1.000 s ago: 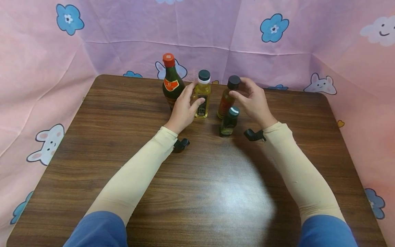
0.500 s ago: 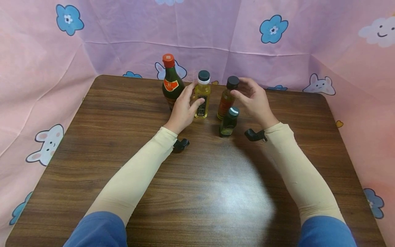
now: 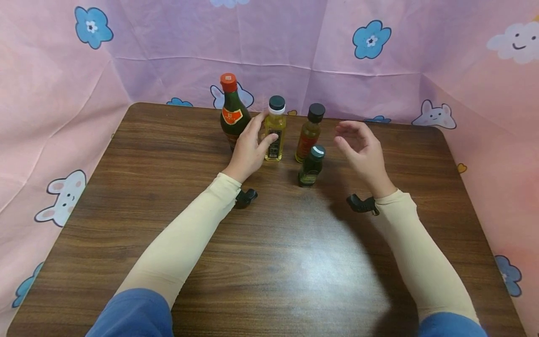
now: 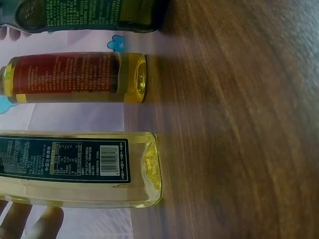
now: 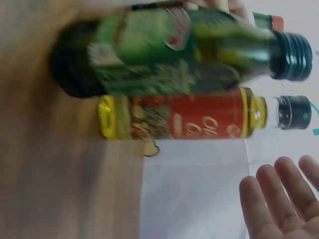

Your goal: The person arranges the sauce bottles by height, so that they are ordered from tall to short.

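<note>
My left hand [image 3: 247, 153] holds a clear square bottle of yellow oil [image 3: 275, 122] with a dark cap, thumb on its front and fingers behind. Two of those fingers [image 4: 47, 223] show at the bottle's edge in the left wrist view. My right hand [image 3: 365, 152] is in the air, holding nothing, with fingers loosely bent. To its left, apart from it, stands a red-labelled oil bottle [image 3: 308, 139] with a black cap. In front of that one is a small dark green bottle [image 3: 310, 169]. All the bottles stand upright.
A tall dark green bottle with a red cap [image 3: 231, 100] stands left of the oil bottle, partly behind my left hand. The brown wooden table [image 3: 252, 271] meets a patterned cloth [image 3: 278, 42] at the back. Black camera mounts [image 3: 360, 203] jut from both wrists.
My right hand has come away from the red-labelled bottle, moving right and nearer to me. That bottle stays standing. The left hand keeps its place on the yellow oil bottle.
</note>
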`<control>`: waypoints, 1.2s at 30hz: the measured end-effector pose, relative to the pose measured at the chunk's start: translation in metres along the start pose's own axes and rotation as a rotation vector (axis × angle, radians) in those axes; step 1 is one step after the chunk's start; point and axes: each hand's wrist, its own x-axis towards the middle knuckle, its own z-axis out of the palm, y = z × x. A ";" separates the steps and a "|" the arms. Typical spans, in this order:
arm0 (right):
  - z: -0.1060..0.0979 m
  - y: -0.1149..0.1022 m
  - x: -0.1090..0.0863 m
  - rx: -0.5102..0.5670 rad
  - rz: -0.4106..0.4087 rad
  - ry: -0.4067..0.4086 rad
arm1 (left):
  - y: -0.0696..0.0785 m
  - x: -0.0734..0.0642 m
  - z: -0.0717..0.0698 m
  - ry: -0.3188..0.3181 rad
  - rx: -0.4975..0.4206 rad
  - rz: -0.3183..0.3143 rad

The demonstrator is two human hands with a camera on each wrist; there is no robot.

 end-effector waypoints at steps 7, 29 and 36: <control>0.006 0.006 -0.029 -0.002 0.084 -0.126 | 0.001 0.000 0.001 0.000 0.001 -0.002; 0.032 0.005 -0.036 -0.098 0.141 -0.181 | 0.001 0.003 0.002 0.004 0.014 -0.001; 0.033 0.006 -0.037 -0.145 0.143 -0.173 | 0.002 0.001 0.003 0.002 0.011 -0.007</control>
